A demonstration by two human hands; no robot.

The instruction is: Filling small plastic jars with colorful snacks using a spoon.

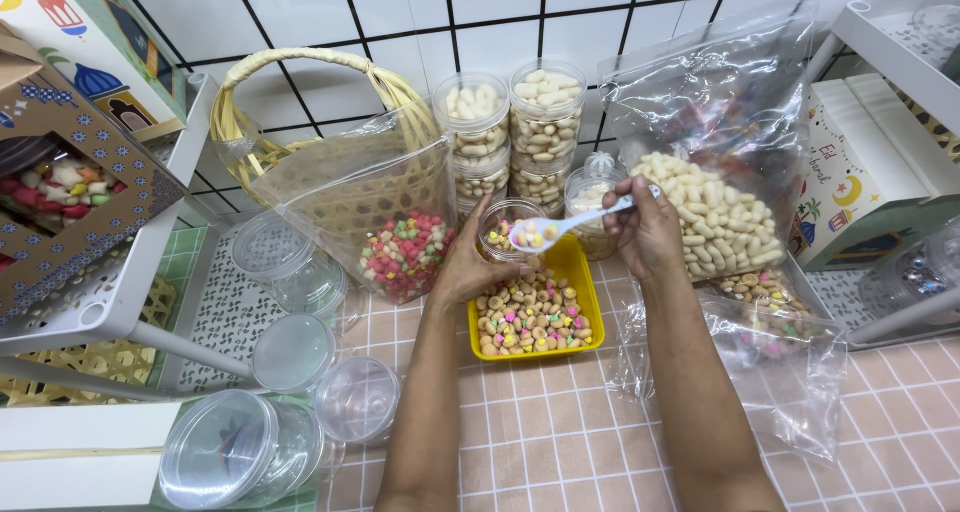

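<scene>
The left hand (468, 262) wraps its fingers around a small clear round plastic jar (508, 228), holding it tilted just above the far edge of a yellow rectangular plastic tray (590, 307) that is heaped with little round biscuits topped in pink, white and green icing. The right hand (645, 234) pinches the handle of a white plastic spoon (558, 226) between closed fingers, the spoon's bowl, carrying a few of those biscuits, poised at the jar's mouth. Behind the jar stand stacked clear jars of pale finger-shaped biscuits (520, 137). To the left, a clear plastic bag of pink and green puffs (405, 252) leans against a woven bamboo basket with a handle (300, 102). To the right, a large clear bag of pale stick biscuits (715, 212) stands upright, and a flatter clear bag (775, 357) lies on the pink tiled tabletop (540, 432). Empty clear jars and lids (290, 412) sit at the lower left.
</scene>
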